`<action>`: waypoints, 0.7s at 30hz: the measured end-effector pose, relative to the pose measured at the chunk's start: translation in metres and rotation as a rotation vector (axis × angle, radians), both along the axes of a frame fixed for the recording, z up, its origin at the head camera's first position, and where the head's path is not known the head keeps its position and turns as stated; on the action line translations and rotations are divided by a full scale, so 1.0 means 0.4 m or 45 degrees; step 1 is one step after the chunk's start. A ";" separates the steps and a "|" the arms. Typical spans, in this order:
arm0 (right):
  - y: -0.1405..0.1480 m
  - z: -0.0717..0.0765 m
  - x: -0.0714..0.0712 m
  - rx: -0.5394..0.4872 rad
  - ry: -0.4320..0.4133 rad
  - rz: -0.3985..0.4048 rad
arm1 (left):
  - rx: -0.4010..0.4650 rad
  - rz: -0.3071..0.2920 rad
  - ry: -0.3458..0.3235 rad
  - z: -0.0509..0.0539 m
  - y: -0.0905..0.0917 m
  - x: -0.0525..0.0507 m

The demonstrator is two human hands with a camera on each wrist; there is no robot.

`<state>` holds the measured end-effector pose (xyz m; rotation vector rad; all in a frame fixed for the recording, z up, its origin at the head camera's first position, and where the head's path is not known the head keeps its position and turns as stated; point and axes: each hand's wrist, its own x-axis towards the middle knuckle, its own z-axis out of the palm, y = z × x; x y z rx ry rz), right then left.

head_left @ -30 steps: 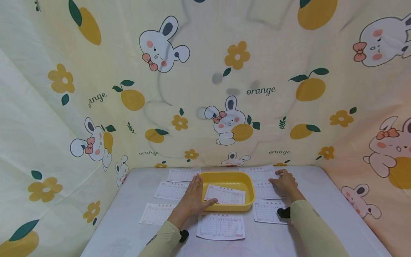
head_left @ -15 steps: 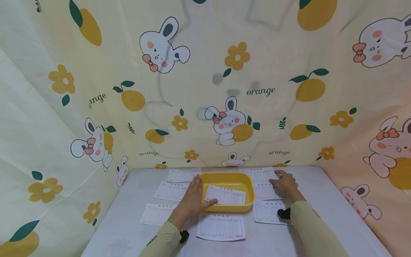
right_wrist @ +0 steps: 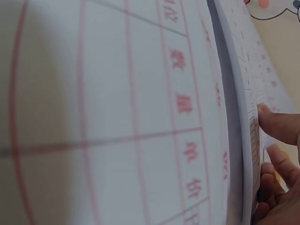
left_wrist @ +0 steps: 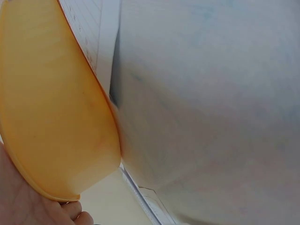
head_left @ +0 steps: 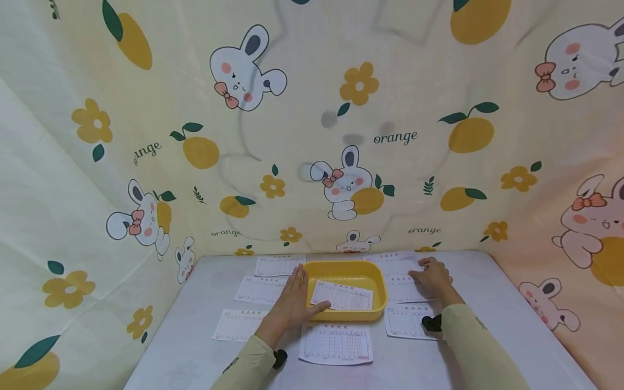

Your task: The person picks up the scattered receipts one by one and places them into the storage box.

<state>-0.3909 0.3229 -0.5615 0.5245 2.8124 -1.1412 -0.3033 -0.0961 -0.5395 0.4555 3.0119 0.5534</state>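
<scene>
My left hand [head_left: 292, 303] rests against the left side of a yellow tray [head_left: 380, 303], fingers straight along its rim and thumb across the front rim. One printed paper form [head_left: 342, 296] lies inside the tray. My right hand [head_left: 434, 279] is at the right edge of the back-right paper form [head_left: 390, 264], fingers bent. In the right wrist view its thumb [right_wrist: 279, 125] touches a sheet's edge, with a finger near the same edge; whether they pinch it I cannot tell. The left wrist view shows the tray's outer wall [left_wrist: 61, 108] and the left hand's palm beside it.
More forms lie left of the tray: a back one [head_left: 278, 265], a middle one [head_left: 255, 288] and a front one [head_left: 238, 324]. Another form [head_left: 335, 344] lies before the tray. Two forms [head_left: 407, 319] lie at right, partly under the right arm. A patterned curtain [head_left: 292, 135] hangs behind.
Both hands and the tray stay in nearly the same place. The right corner of the back-right form shifts slightly beside my right hand.
</scene>
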 end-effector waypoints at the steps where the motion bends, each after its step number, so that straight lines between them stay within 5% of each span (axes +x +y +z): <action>1: 0.001 -0.001 0.000 -0.003 0.005 0.000 | -0.002 0.002 -0.001 0.000 0.000 0.000; 21: 0.011 -0.004 0.010 -0.017 0.110 0.030 | 0.022 -0.006 -0.001 0.006 0.002 0.004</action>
